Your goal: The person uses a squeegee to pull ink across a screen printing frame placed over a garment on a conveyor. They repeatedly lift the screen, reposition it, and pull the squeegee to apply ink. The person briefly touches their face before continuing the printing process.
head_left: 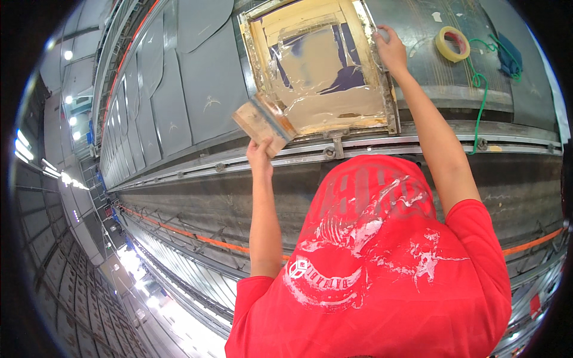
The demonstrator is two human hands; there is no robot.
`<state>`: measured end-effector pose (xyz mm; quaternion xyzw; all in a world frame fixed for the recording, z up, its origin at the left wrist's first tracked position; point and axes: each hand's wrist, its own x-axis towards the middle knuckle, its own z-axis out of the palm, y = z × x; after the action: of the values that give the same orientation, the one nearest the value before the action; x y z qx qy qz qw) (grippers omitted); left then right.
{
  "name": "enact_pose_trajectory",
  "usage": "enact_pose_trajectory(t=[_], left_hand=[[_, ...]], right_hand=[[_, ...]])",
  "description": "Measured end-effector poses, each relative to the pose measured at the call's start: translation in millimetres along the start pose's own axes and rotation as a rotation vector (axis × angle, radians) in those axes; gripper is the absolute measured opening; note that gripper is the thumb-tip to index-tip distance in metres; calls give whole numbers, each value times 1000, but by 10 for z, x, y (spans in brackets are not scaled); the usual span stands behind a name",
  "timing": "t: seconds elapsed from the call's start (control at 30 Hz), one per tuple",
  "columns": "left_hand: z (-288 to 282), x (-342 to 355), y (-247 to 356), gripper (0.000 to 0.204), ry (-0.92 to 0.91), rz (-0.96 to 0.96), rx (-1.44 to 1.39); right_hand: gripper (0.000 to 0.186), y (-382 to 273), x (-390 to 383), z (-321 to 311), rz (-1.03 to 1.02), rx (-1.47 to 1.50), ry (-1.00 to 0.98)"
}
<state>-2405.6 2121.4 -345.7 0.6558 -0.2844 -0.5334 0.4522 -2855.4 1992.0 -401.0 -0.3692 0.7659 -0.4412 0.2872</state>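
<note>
My left hand (260, 156) is closed on the wooden handle of a wide squeegee (255, 121), which it holds tilted over the near left corner of a screen-printing frame (388, 107). Beige ink is smeared along the squeegee's blade side. Inside the frame, the screen (352, 106) carries a thick layer of wet beige ink, with dark purple patches and yellowish tape around it. My right hand (391, 49) grips the frame's right side bar near the far end; its fingertips are partly hidden behind the bar.
Grey sheet pieces (206, 71) lie in a row along the table to the left. On the right are a yellowish tape roll (452, 44), a green cord (482, 101) and a dark blue cloth (509, 55). A metal rail (418, 145) runs along the table's near edge.
</note>
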Motion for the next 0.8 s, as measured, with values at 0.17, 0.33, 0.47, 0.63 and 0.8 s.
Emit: enact_pose_trajectory(t=[0.17, 0.33, 0.47, 0.63, 0.8], left_hand=[[554, 51, -57, 43, -16, 68, -137], [718, 294, 448, 25, 8, 616, 638], [799, 250, 420, 32, 87, 636, 1011], [837, 16, 12, 30, 201, 646, 1030], [1235, -9, 164, 28, 93, 569, 613]], right_hand=[[41, -11, -18, -21, 12, 20, -7], [40, -45, -30, -32, 14, 12, 0], [39, -77, -61, -54, 23, 60, -12], [38, -78, -79, -16, 7, 61, -1], [38, -16, -15, -29, 27, 37, 8]])
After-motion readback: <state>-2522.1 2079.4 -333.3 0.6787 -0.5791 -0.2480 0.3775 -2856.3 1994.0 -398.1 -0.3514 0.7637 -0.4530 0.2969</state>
